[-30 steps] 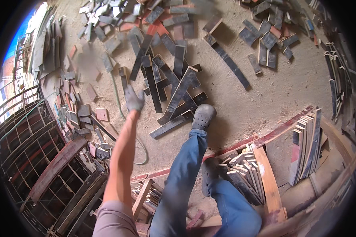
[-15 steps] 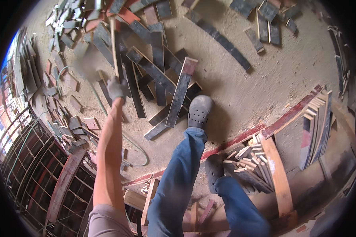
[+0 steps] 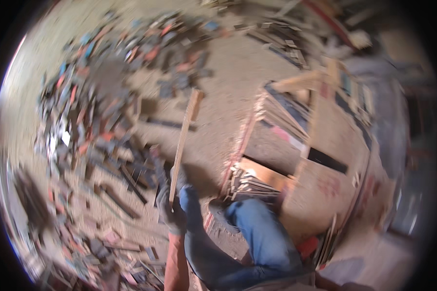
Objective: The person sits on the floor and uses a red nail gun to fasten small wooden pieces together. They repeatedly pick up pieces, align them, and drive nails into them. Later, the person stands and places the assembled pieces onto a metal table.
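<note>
My left hand (image 3: 172, 217), in a grey work glove, is closed round the lower end of a long, narrow wooden plank (image 3: 183, 140). The plank stands up from the glove, its pale edge toward me and its far end orange-brown. Behind the glove, dark plank pieces (image 3: 131, 179) lie on the ground, partly blurred. My right hand does not show.
Offcuts in grey, black and red (image 3: 97, 121) are strewn across the ground on the left. To the right are a plywood panel (image 3: 320, 189), stacked boards (image 3: 281, 114) and a bundle of thin sticks (image 3: 247, 182). A grey shape at far right is too blurred to name.
The view has swung round to the right, bringing the plywood panel and stacked boards closer to the middle. My left hand, still holding the plank, now appears nearer my legs.
</note>
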`<state>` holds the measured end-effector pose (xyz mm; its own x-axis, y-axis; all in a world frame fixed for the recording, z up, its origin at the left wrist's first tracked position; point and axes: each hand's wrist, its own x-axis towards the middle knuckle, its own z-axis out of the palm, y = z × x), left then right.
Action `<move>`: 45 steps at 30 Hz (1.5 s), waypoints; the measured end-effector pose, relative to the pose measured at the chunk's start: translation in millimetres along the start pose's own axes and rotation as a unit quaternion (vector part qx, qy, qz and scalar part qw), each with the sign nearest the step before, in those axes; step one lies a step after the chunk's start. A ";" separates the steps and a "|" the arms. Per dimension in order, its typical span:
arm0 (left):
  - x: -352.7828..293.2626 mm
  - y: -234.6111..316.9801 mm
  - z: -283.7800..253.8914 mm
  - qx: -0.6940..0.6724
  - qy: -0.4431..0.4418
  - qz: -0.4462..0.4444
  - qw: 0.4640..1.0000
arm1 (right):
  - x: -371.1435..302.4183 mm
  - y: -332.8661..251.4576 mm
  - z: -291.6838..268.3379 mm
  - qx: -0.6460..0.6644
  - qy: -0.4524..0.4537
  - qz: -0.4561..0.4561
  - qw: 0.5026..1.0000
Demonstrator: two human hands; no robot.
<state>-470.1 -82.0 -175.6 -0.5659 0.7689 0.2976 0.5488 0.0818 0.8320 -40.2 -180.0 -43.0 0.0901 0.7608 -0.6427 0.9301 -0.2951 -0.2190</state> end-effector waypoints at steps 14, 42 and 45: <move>-144.3 420.5 113.6 -0.146 -0.422 0.374 0.813 | -211.9 248.7 -71.3 -0.005 0.223 -0.068 0.973; -77.6 430.5 370.6 0.169 -0.469 0.323 0.804 | 184.2 419.9 -303.0 0.142 0.545 0.166 0.809; -117.6 413.0 337.9 0.113 -0.498 0.307 0.803 | 140.4 380.3 -248.3 0.169 0.569 0.109 0.798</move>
<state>31.0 75.6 -25.2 0.5647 0.8253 0.0041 0.6980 -0.4802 0.5313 414.6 -41.9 -34.2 0.6800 0.6457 0.3475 0.7166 -0.4847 -0.5015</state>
